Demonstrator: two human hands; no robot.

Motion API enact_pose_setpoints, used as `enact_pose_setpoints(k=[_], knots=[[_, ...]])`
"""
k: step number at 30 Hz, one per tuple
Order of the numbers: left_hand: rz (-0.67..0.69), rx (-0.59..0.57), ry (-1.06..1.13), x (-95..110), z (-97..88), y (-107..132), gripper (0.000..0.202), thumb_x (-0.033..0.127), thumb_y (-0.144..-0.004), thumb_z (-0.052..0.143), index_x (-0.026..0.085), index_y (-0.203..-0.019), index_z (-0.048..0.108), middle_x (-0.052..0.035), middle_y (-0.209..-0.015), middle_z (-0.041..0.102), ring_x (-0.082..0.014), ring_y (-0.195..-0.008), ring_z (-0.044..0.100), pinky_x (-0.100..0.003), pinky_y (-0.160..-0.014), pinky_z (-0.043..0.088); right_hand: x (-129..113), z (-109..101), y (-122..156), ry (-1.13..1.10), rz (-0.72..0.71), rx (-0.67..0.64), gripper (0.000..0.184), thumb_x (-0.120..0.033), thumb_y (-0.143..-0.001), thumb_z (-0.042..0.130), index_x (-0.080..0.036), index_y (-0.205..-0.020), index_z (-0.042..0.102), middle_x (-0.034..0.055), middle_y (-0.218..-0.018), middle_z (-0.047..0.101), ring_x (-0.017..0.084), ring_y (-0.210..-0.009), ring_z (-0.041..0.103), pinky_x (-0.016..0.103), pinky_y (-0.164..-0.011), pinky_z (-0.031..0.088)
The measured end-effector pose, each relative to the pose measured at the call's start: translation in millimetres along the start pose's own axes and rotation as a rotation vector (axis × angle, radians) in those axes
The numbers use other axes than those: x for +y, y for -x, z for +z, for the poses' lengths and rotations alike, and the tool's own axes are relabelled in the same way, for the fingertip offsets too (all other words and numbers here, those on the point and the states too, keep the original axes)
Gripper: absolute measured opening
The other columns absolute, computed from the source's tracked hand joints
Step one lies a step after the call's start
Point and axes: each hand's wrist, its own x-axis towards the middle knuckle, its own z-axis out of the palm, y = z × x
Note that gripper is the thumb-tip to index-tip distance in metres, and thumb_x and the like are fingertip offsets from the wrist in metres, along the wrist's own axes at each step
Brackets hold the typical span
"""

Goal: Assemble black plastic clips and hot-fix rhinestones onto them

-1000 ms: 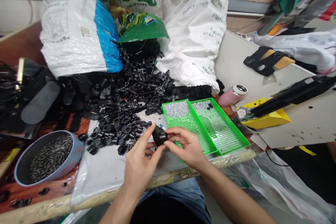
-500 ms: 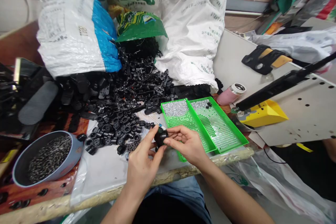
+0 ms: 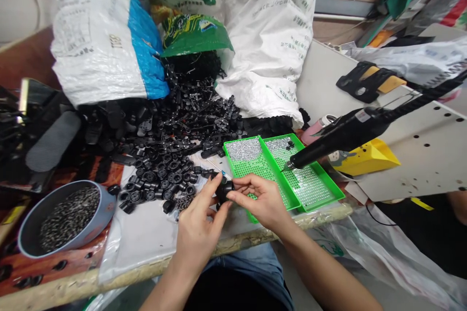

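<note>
Close to the bench's front edge, a black plastic part (image 3: 223, 191) is pinched between my two hands. My left hand (image 3: 202, 216) grips its left side with thumb and fingers. From the right, my right hand (image 3: 260, 200) holds its cylindrical end with thumb and fingertips. Much of the part is hidden by the fingers. Behind and right of my hands lies a green two-section tray (image 3: 305, 142) holding small silvery screws (image 3: 243, 149). A black electric screwdriver (image 3: 341, 135) hangs above the tray, its tip pointing down and left.
Black wheel-like parts (image 3: 164, 180) and a heap of black plastic pieces (image 3: 189, 112) cover the bench's left and back. A blue bowl (image 3: 109, 211) of small metal pieces stands left. Behind are sacks (image 3: 270, 34). Right are a pink flask (image 3: 312, 132) and a yellow holder (image 3: 379, 156).
The electric screwdriver has swung left and now hangs over the tray, partly covering the pink flask. My hands stay almost in place, still holding the black plastic part.
</note>
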Motion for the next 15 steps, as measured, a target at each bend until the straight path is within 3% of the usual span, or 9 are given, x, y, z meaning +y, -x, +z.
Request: enact_pose_setpoints(k=[3,5,7,8,10,12,13,15], knots=[[0.064,-0.006,-0.025,-3.6,2.9,1.3,0.044,0.023,-0.091,0.064,0.027,-0.135,0.067,-0.0098,-0.138,0.067,-0.0191,-0.087,0.077,-0.024,-0.069,0.063,-2.1,7.0,6.7,0.082,-0.06,0.04,0.026,-0.039,-0.077,0.083,-0.018,-0.087,0.072,0.0032,-0.072,0.075,0.017,-0.062,0.07,0.03,-0.059,0.061],[0.087,-0.003,-0.031,-5.9,4.7,0.6,0.037,0.023,-0.09,0.064,0.027,-0.126,0.073,-0.0101,-0.135,0.069,-0.0223,-0.098,0.076,-0.025,-0.073,0.063,-6.0,9.0,13.8,0.23,-0.182,0.062,0.022,-0.038,-0.08,0.081,-0.019,-0.086,0.071,0.0018,-0.069,0.072,0.015,-0.057,0.066,0.028,-0.054,0.057],[0.083,0.002,-0.013,-7.9,6.6,-1.2,0.03,0.025,-0.088,0.066,0.027,-0.115,0.078,-0.0097,-0.128,0.072,-0.0223,-0.097,0.076,-0.025,-0.073,0.063,-11.4,1.3,18.7,0.407,-0.365,0.097,0.018,-0.038,-0.082,0.08,-0.023,-0.087,0.07,0.0014,-0.07,0.071,0.017,-0.06,0.066,0.03,-0.057,0.057],[0.065,-0.005,0.008,-8.7,7.6,-2.5,0.026,0.027,-0.087,0.068,0.027,-0.111,0.08,-0.0094,-0.123,0.074,-0.0203,-0.089,0.076,-0.025,-0.071,0.063,-14.2,-7.9,18.8,0.489,-0.455,0.174,0.019,-0.039,-0.081,0.081,-0.025,-0.089,0.07,0.0019,-0.073,0.071,0.019,-0.065,0.068,0.033,-0.063,0.058],[0.004,-0.039,0.067,-10.7,10.1,-4.7,0.024,0.033,-0.084,0.072,0.025,-0.105,0.08,-0.0091,-0.115,0.075,-0.0138,-0.067,0.071,-0.024,-0.063,0.061,-18.3,-37.8,11.6,0.594,-0.55,0.478,0.025,-0.044,-0.079,0.081,-0.028,-0.094,0.07,0.0045,-0.083,0.072,0.024,-0.083,0.071,0.042,-0.079,0.059],[-0.078,-0.092,0.151,-13.7,14.0,-5.6,0.028,0.039,-0.081,0.075,0.022,-0.103,0.079,-0.0094,-0.112,0.073,-0.0095,-0.055,0.063,-0.023,-0.055,0.058,-18.9,-76.8,-4.4,0.564,-0.455,0.862,0.033,-0.049,-0.081,0.078,-0.025,-0.1,0.068,0.0082,-0.093,0.071,0.028,-0.096,0.07,0.05,-0.089,0.057],[-0.124,-0.124,0.2,-15.8,16.6,-5.3,0.03,0.041,-0.08,0.076,0.021,-0.102,0.078,-0.0095,-0.11,0.072,-0.0094,-0.054,0.062,-0.024,-0.053,0.057,-17.3,-96.0,-13.8,0.485,-0.403,0.951,0.034,-0.051,-0.082,0.075,-0.023,-0.1,0.067,0.0083,-0.092,0.07,0.029,-0.095,0.071,0.052,-0.09,0.057],[-0.228,-0.202,0.303,-21.1,23.4,-3.4,0.035,0.043,-0.079,0.076,0.018,-0.104,0.076,-0.008,-0.097,0.072,-0.0112,-0.054,0.062,-0.025,-0.051,0.055,-10.1,-125.7,-30.3,0.264,-0.302,0.864,0.038,-0.048,-0.075,0.081,-0.02,-0.097,0.066,0.0051,-0.087,0.07,0.025,-0.084,0.072,0.049,-0.086,0.059]])
